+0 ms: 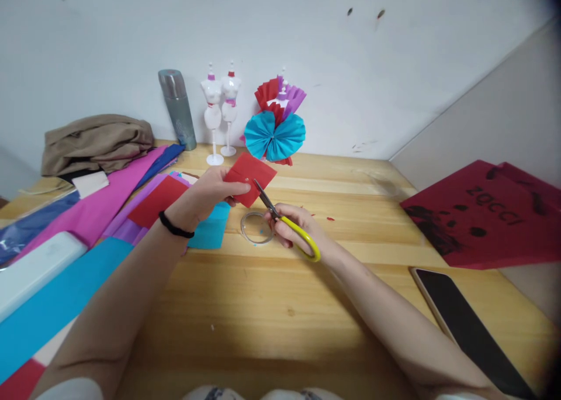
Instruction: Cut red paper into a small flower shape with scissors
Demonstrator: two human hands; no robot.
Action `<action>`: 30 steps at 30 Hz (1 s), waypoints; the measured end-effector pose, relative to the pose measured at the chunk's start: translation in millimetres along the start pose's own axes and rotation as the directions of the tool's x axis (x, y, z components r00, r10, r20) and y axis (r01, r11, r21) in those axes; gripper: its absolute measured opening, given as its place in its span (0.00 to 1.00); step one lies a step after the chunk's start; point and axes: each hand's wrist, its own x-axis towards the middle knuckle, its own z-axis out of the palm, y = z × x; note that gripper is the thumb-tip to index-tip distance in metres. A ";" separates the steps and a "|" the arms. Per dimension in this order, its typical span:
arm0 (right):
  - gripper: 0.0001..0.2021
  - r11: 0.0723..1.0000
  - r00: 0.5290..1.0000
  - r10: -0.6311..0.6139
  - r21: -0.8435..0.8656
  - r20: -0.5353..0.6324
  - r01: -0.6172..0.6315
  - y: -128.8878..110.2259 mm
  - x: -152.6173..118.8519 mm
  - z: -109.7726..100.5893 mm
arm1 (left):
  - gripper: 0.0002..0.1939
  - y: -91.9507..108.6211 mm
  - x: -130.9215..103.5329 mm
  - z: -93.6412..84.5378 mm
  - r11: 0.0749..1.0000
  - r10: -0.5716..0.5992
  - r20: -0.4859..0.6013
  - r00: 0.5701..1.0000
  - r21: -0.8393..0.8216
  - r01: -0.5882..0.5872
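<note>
Left hand [205,196] fingers pinch one red paper [250,178]; right hand [293,224] grips one scissors [284,219] (two mannequins [221,104] behind)

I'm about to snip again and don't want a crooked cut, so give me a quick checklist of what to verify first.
1. Left hand pinching the red paper: ok.
2. Right hand in the scissors handles: ok.
3. Blades meeting the paper's edge: ok.
4. Left fingertips away from the blades: cannot tell, thumb is close.
5. Tape roll lying under the scissors: not ok, may catch scraps.
6. Cut line marked: cannot tell.
</note>
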 end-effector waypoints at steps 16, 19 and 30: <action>0.29 0.995 1.000 -0.025 -0.097 -0.012 0.023 1.0 3.6 -1.8 | 0.13 4.9 -1.7 -0.1 0.998 -0.011 0.003 1.000 0.059 0.011; 0.28 0.995 1.000 -0.021 -0.100 -0.017 0.019 5.5 4.1 -3.5 | 0.12 4.0 -1.1 -0.1 0.998 -0.017 0.000 1.000 0.053 0.017; 0.31 0.988 0.999 -0.036 -0.151 -0.041 0.029 15.1 6.6 -6.8 | 0.11 4.2 0.4 -0.1 0.998 -0.046 0.029 0.999 0.031 0.046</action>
